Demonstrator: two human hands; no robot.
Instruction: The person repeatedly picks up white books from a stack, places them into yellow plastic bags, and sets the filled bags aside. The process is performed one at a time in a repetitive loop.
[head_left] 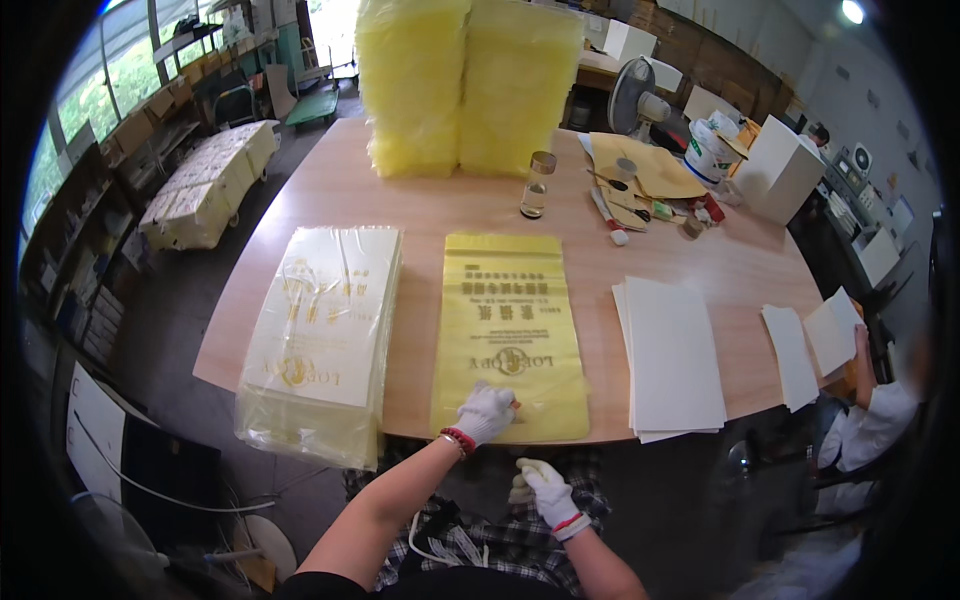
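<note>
In front of me on the table lies a yellow plastic bag, flat, with dark printing that appears upside down to me. My left hand, in a white knit glove with a red cuff, rests on the bag's near end. Its fingers are curled, and a small orange spot shows at the fingertips; I cannot make out what it is. My right hand, gloved alike, hangs over my lap below the table edge, fingers bent together. Whether it holds anything is unclear. Left of the bag is a stack of filled clear bags of white paper with gold print.
White paper stacks lie to the right, with smaller sheets beyond. Tall yellow bag piles stand at the back near a clear cylinder. Scissors, a bucket and a fan are far right. Another person's hand handles paper.
</note>
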